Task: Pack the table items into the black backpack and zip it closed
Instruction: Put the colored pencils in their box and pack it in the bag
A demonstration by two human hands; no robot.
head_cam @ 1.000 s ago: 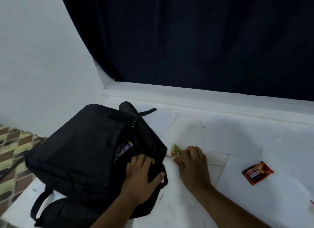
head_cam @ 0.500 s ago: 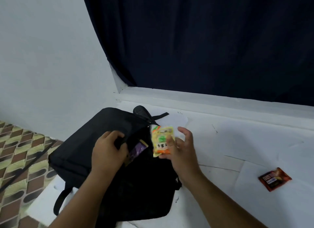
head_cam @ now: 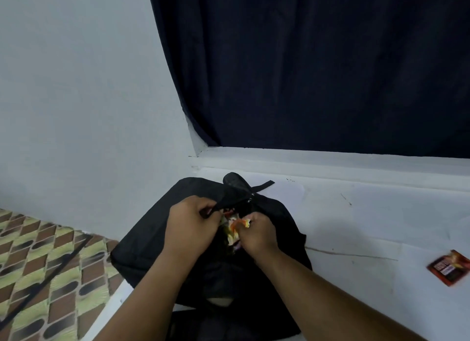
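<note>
The black backpack (head_cam: 142,249) lies on the left end of the white tabletop (head_cam: 368,226), its top opening turned up toward the camera. The left hand (head_cam: 189,223) grips the edge of the opening flap, fingers curled round the black fabric and lifting it. The right hand (head_cam: 259,235) pinches a yellow-and-orange snack packet (head_cam: 235,228) and holds it in the mouth of the backpack, partly down inside; the packet is crumpled and blurred, so its print cannot be read. Whatever else sits inside the backpack is hidden in the dark interior. A carry handle (head_cam: 235,185) and a short strap (head_cam: 263,185) stick out at the far end of the backpack, toward the wall.

Well to the right, near the frame edge, a red-and-black snack packet (head_cam: 449,268) lies flat on the tabletop, apart from the backpack and both hands. A dark navy curtain (head_cam: 318,66) hangs behind the tabletop above a white ledge (head_cam: 330,160). A pale wall (head_cam: 76,86) fills the left side, and below it the floor (head_cam: 38,264) shows a brown and green patterned covering with a thin black line crossing it.
</note>
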